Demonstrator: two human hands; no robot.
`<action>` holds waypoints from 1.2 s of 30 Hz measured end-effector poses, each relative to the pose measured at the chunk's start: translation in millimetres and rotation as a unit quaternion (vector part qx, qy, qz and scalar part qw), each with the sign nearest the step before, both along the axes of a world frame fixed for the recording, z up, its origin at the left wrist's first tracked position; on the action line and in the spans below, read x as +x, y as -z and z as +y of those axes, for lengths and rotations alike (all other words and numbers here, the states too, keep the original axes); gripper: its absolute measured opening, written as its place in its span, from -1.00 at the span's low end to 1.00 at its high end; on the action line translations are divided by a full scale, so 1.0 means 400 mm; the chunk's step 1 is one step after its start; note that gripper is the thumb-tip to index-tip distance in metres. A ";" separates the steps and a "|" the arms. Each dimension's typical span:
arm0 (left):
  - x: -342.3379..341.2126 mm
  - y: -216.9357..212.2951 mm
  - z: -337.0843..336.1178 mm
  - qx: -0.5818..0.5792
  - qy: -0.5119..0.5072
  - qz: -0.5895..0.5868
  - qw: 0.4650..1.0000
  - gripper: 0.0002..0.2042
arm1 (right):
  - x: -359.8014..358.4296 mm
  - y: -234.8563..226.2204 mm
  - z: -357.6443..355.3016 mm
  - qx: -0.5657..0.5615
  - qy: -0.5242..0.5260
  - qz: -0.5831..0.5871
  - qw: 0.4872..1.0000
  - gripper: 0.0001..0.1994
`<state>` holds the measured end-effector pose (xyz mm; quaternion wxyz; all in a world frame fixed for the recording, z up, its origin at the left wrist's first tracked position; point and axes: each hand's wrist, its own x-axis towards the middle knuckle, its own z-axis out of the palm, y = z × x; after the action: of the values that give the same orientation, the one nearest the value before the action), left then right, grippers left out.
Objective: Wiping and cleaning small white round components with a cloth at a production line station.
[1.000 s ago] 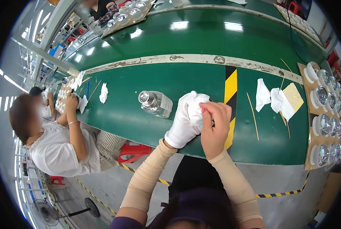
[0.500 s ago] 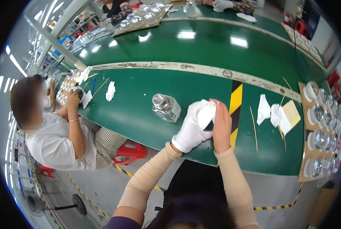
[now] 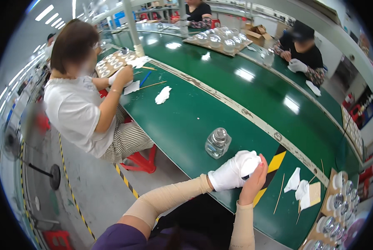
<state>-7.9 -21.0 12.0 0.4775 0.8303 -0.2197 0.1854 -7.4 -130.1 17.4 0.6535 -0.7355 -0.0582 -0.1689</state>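
My left hand (image 3: 230, 171), in a white glove, is wrapped around a round white piece (image 3: 250, 165), whose lower edge shows a dark patch. Against its other side presses my bare right hand (image 3: 256, 180), fingers upright and together. The two hands cover most of the piece, so its full shape is hidden. Both hold it just above the green table (image 3: 186, 125), near the front edge. Standing a little beyond my left hand is a clear glass bottle (image 3: 218, 143) with liquid in it.
White cloths (image 3: 293, 180), a ridged yellowish pad (image 3: 315, 193) and thin sticks (image 3: 279, 193) lie at right. Beyond them, a cardboard tray (image 3: 325, 189) bears several clear domes with white bases. A co-worker (image 3: 80, 96) sits at left; another (image 3: 301, 52) works across the table.
The whole view has swung to the left, so the table and co-workers appear shifted. Both hands still clasp the white piece, with little change in grip.
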 end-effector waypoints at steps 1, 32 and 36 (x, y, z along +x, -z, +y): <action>0.000 0.012 0.001 0.012 -0.010 -0.001 1.000 -0.28 | -0.001 0.000 0.006 -0.031 0.015 -0.038 0.999 -0.62; -0.006 -0.010 0.004 -0.039 0.004 0.010 0.999 -0.45 | -0.012 0.020 -0.014 -0.260 0.016 -0.171 0.950 -0.61; -0.008 0.001 -0.012 -0.059 -0.022 -0.021 0.998 -0.36 | 0.086 -0.027 -0.059 -0.177 -0.148 0.024 0.973 -0.61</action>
<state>-11.0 -25.7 11.7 0.5169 0.8012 -0.2001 0.2255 26.9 -153.7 28.0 0.5319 -0.8266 -0.1796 -0.0393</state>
